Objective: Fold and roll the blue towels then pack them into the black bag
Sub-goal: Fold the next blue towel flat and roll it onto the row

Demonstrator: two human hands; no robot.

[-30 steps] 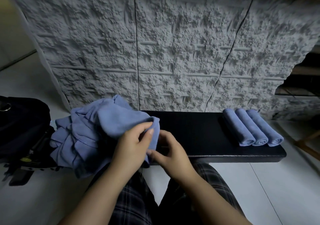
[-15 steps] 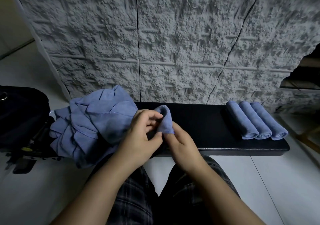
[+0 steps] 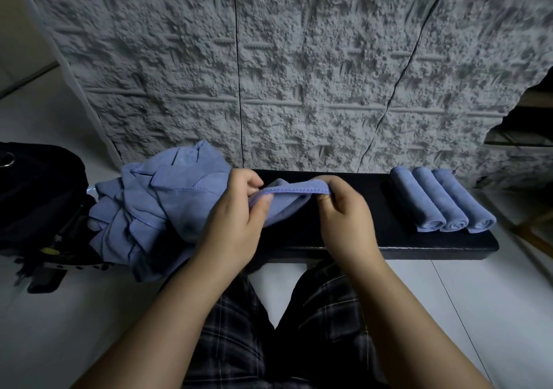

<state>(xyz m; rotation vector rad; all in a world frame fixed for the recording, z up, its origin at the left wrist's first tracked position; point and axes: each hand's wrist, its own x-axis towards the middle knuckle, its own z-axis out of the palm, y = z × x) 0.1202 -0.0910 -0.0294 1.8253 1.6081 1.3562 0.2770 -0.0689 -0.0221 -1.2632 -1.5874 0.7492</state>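
**Towel edge held taut between both hands over the bench**

We see the left hand (image 3: 236, 224) and the right hand (image 3: 344, 218) raised just above the black bench (image 3: 389, 239), each pinching the stitched hem of one blue towel (image 3: 287, 206). The left thumb presses the cloth against curled fingers at the hem's left end; the right thumb and forefinger nip the hem at its right end, with the other right fingers curled beneath. Between the two sets of fingertips the hem runs nearly level and straight, and the rest of the towel sags below it and trails leftward behind the left hand.

Just left of the left fingers lies the heap of unfolded blue towels (image 3: 155, 206), crumpled on the bench's left end and spilling over its near edge. Further left again, well apart from the hands, the black bag (image 3: 39, 191) sits on the pale floor (image 3: 59, 314), with a metal ring (image 3: 6, 159) showing at its upper edge.

Well to the right of the right fingers, three rolled blue towels (image 3: 443, 203) lie side by side, touching one another, on the bench's right end, their spiral ends towards us.

Beyond the fingertips rises a rough grey textured wall (image 3: 299, 74). Below the forearms we see plaid shorts (image 3: 269, 329).
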